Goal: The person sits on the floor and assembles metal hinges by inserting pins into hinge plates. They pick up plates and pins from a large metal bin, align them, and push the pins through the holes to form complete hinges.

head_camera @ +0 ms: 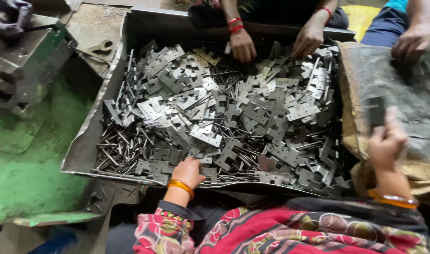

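Observation:
A large metal tray [85, 141] holds a heap of grey stamped hinge plates [233, 108] and thin steel pins [120, 150]. My left hand [189, 171] rests at the tray's near edge, fingers curled down into the plates and pins there. My right hand [386, 141] is raised over a worn sack-covered surface [403, 89] to the right of the tray, and grips a dark hinge plate [376, 111] upright between the fingers. Both wrists wear orange bangles.
Across the tray another person's two hands [243, 45] [309, 40] reach into the plates. A third person's hand [412, 42] lies on the sack at top right. A green machine base [26, 61] and green-stained floor [22, 160] lie to the left.

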